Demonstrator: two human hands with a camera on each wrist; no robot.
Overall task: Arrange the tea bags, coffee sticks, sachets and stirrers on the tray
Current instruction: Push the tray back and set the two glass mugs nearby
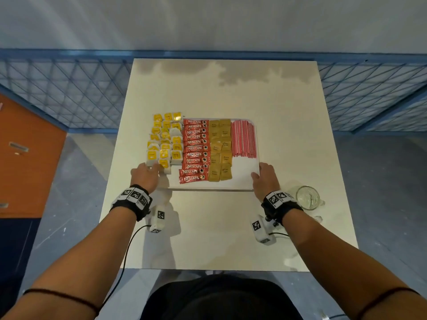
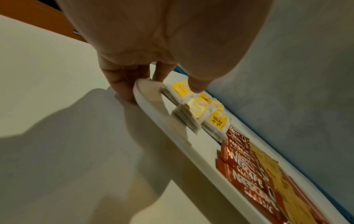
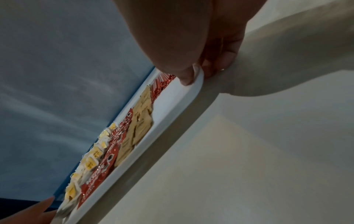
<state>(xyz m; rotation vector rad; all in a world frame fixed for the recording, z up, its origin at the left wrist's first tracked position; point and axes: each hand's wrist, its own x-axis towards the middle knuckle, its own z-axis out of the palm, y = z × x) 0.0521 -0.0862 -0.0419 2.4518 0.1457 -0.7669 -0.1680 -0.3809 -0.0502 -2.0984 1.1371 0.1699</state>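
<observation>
Tray [image 1: 245,174] 1 | coffee sticks [image 1: 195,148] 11 | left grip [image 1: 144,175], right grip [image 1: 265,177] both clasp tray rim

White tray [image 1: 242,172] on table, rows of tea bags [image 1: 164,142], coffee sticks [image 1: 195,150], sachets [image 1: 220,150], stirrers [image 1: 243,138]

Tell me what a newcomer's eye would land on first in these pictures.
First, the white tray at the middle of the table, packed in columns: yellow tea bags at left, red Nescafe coffee sticks, brown sugar sachets, and red-and-white striped stirrers at right. Next, the left hand and right hand gripping the tray's near corners. An empty glass mug stands right of it.
</observation>
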